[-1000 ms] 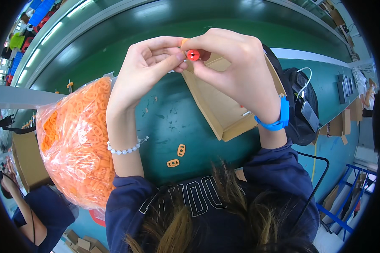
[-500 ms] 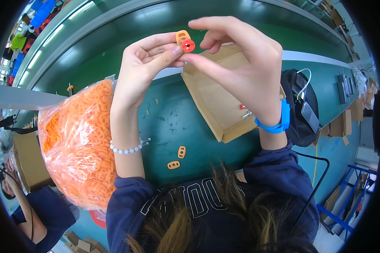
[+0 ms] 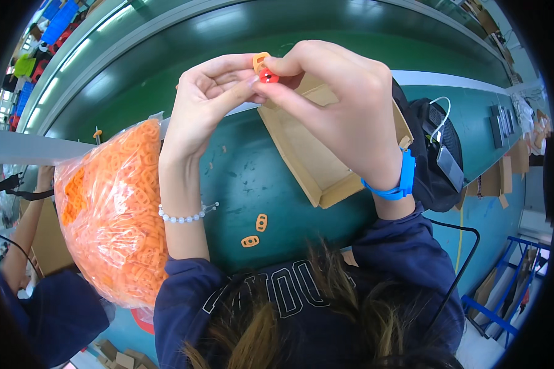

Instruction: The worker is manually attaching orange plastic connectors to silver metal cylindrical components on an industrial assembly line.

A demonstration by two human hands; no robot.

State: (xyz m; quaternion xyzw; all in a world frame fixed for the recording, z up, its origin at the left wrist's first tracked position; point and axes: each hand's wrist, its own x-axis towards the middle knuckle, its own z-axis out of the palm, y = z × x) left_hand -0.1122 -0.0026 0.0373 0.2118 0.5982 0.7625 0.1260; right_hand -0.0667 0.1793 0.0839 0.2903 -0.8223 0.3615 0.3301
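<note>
High over the table, my left hand point(image 3: 212, 92) pinches an orange oval plastic ring point(image 3: 260, 61) between thumb and fingers. A red round part point(image 3: 268, 76) sits against the ring's lower end. My right hand point(image 3: 338, 80) has come in from the right, thumb and forefinger closed on the red part and the ring beside it. The fingers hide much of both pieces. Two more orange oval rings, one upright point(image 3: 261, 222) and one lying sideways point(image 3: 250, 242), rest on the green table point(image 3: 228, 184) between my forearms.
A large clear bag of orange rings point(image 3: 117, 209) stands left of my arm. Under my right hand lies an open cardboard box point(image 3: 317, 195). Farther right are a black bag point(image 3: 434, 178) and a phone-like device point(image 3: 450, 167). At far left a co-worker's arm point(image 3: 24, 240) shows.
My right hand moved left and its spread fingers closed on the red part and ring in my left hand. At far left, the co-worker's arm shifted.
</note>
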